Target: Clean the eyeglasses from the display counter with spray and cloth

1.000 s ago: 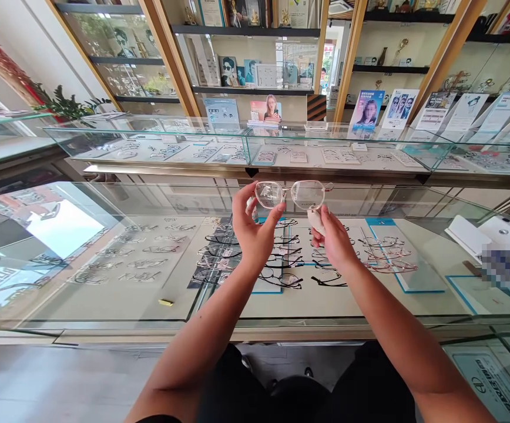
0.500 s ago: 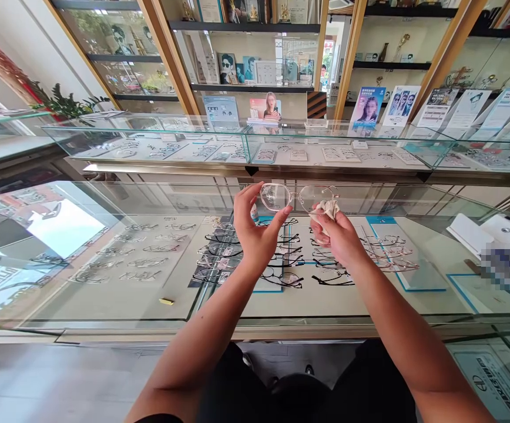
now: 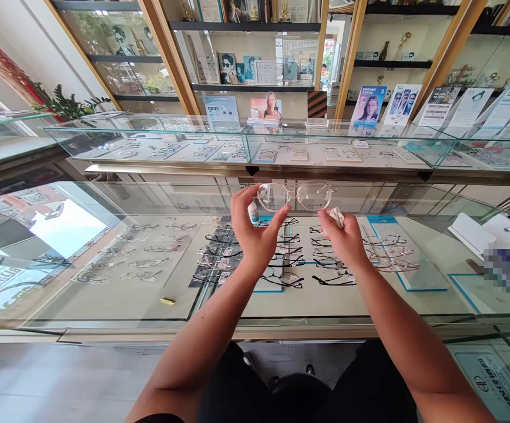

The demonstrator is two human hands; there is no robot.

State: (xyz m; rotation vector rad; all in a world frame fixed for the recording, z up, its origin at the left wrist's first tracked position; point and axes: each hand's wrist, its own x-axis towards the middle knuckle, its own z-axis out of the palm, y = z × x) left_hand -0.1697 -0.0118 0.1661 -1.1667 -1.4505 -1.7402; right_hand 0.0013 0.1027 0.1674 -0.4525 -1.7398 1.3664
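A pair of thin-rimmed glasses (image 3: 292,195) is held up level above the glass counter, lenses facing me. My left hand (image 3: 255,223) grips its left lens rim between thumb and fingers. My right hand (image 3: 342,232) is closed around a crumpled pale cloth (image 3: 336,216), just below the right lens; its fingertips come up to that lens's lower rim, and whether they touch it I cannot tell. Behind my left hand stands a small white bottle (image 3: 254,212). Under both hands, several dark-framed glasses (image 3: 288,279) lie in rows inside the counter.
The glass counter (image 3: 237,322) spans the view in front of me. Clear-framed glasses (image 3: 144,262) lie at its left, near a small yellow piece (image 3: 167,301). A white device (image 3: 504,232) is at the right. Another display case (image 3: 220,167) stands beyond.
My right hand has moved slightly right and down with the cloth, which no longer covers part of the right lens. The glasses have shifted slightly left.
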